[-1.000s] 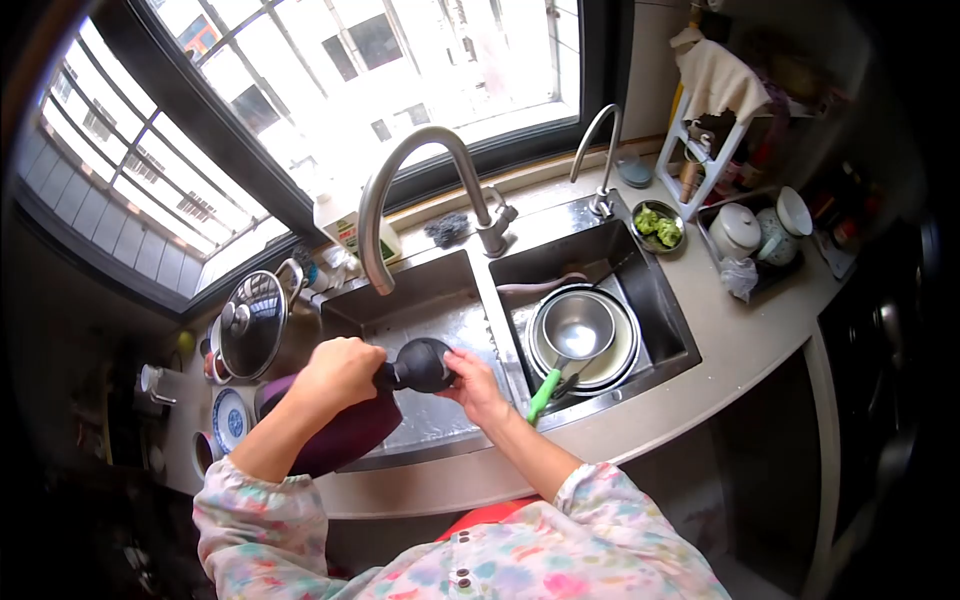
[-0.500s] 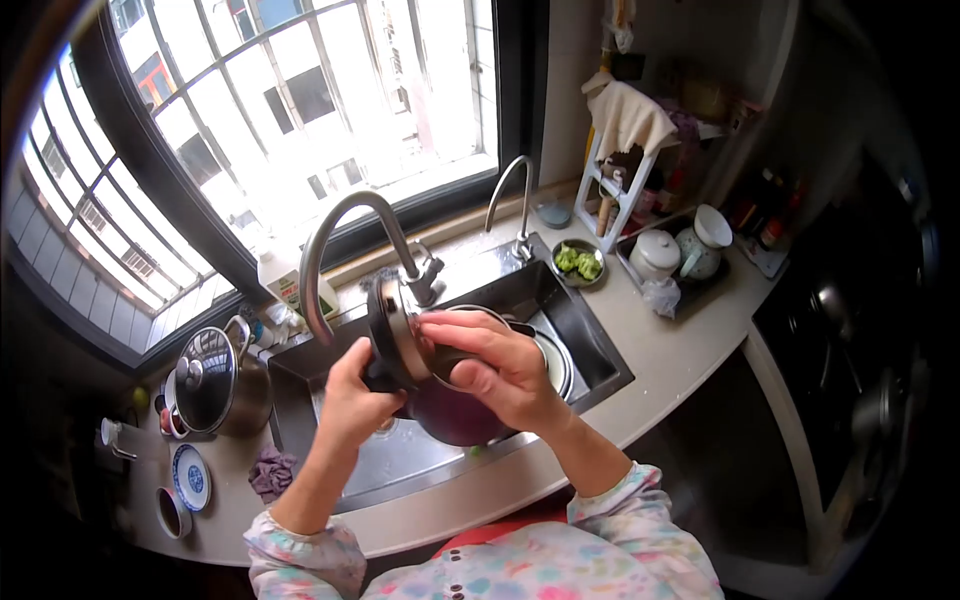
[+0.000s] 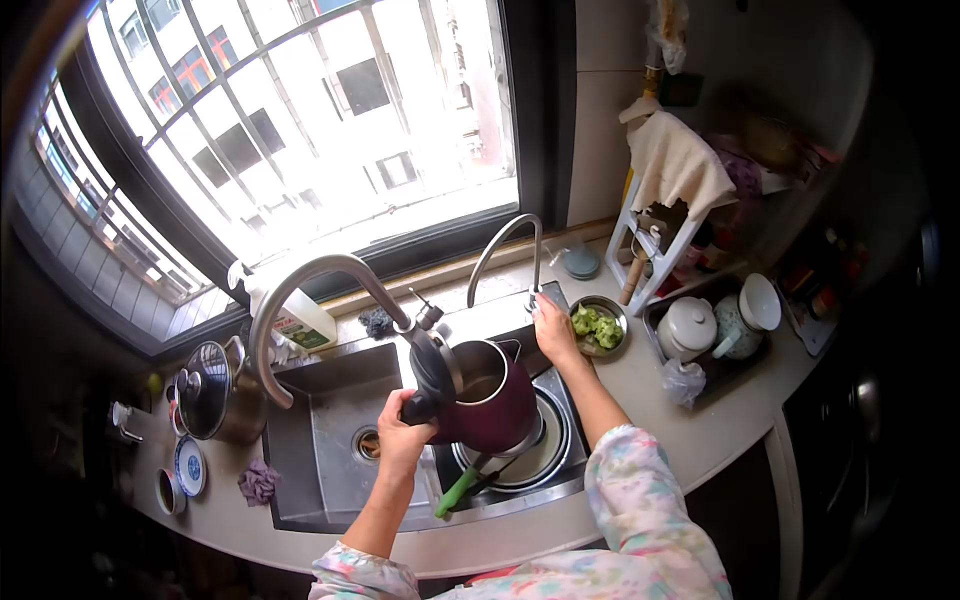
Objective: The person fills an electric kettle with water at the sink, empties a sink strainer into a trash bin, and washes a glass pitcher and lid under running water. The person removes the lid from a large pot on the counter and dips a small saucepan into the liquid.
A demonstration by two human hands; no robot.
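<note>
A dark purple electric kettle (image 3: 492,417) hangs tilted over the right sink basin, its lid (image 3: 440,365) raised and its inside showing. My left hand (image 3: 405,430) is wrapped around its black handle. My right hand (image 3: 552,327) is closed at the base of the thin tap (image 3: 512,225), with the fingers on its small lever, which they partly cover. The thin tap's spout end is just above and behind the kettle's mouth. Below the kettle, a pale round basin (image 3: 555,470) and a green-handled knife (image 3: 460,490) sit in or across the sink.
A large curved tap (image 3: 300,268) arches close to the kettle's left. On the right stand a bowl of green vegetables (image 3: 600,325) and a tray with a white lidded pot (image 3: 687,325). A lidded steel pot (image 3: 235,400), a purple cloth (image 3: 259,483) and a blue-white plate (image 3: 191,466) lie left.
My right hand has left the kettle's lid area and reached right to the thin tap's lever. The kettle's lid now stands open, and the kettle sits over the right basin in my left hand.
</note>
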